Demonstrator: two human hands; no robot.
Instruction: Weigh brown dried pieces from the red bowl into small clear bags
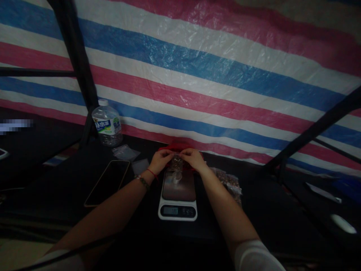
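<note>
Your left hand (160,160) and right hand (194,158) meet over the far end of the scale (177,195), fingers pinched shut on the top edge of a small clear bag (177,163) that hangs between them, just above the scale's plate. The contents look brownish; too dim to tell what they are. Behind your hands sits something red (180,146). Just right of your right wrist lies a bigger bag (229,182) of brown bits. Left of your left hand: empty little bags (125,152), a phone (108,182) face up, and farther back a water bottle (107,123).
</note>
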